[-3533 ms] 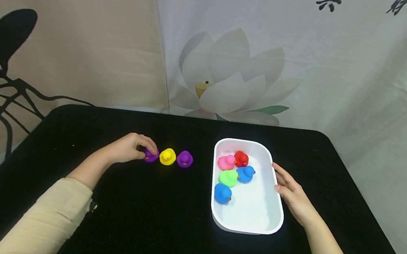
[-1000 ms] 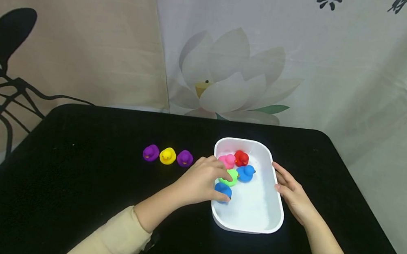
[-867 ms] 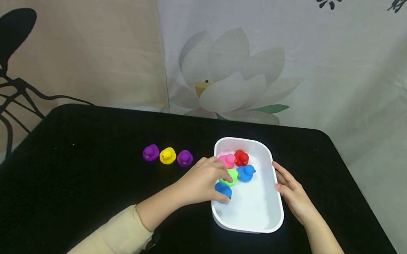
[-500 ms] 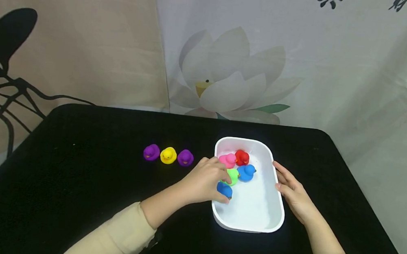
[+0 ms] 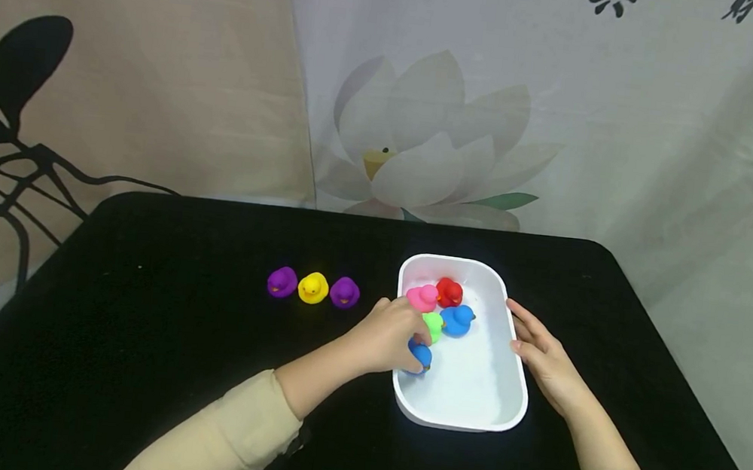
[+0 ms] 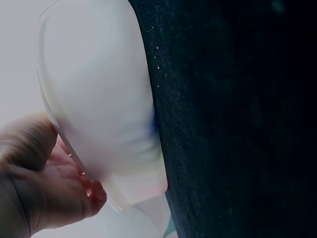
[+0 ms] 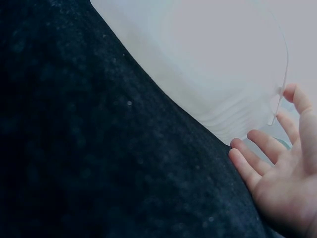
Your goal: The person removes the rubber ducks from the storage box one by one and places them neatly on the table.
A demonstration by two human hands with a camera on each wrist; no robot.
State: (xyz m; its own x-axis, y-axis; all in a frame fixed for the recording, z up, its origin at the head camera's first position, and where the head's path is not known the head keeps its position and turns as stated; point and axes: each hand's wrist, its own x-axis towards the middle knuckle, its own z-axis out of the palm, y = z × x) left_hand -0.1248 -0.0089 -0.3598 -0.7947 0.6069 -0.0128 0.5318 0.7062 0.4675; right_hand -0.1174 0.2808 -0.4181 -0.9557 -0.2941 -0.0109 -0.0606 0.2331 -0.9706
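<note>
Left hand (image 5: 388, 338) pinches blue toy duck (image 5: 422, 355), beak rightward; spread right hand (image 5: 549, 364) touches tray (image 5: 469, 399) running front-to-back; black table (image 5: 172, 306), lotus backdrop (image 5: 440, 135).

That's two purple ducks (image 5: 283, 282) (image 5: 345, 292), two blue (image 5: 422, 355) (image 5: 457, 321), one yellow (image 5: 313, 288), one pink (image 5: 421, 297), one red (image 5: 449, 293), one green (image 5: 434, 327)! One tray (image 5: 471, 388), two hands (image 5: 392, 336) (image 5: 546, 363)!

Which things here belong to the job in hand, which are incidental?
Job, apparently:
nearer blue duck, pinched by left hand
white tray, touched by right hand
farther blue duck, pink duck, red duck, green duck
left purple duck, yellow duck, right purple duck

Surroundings:
black table, printed backdrop
</note>
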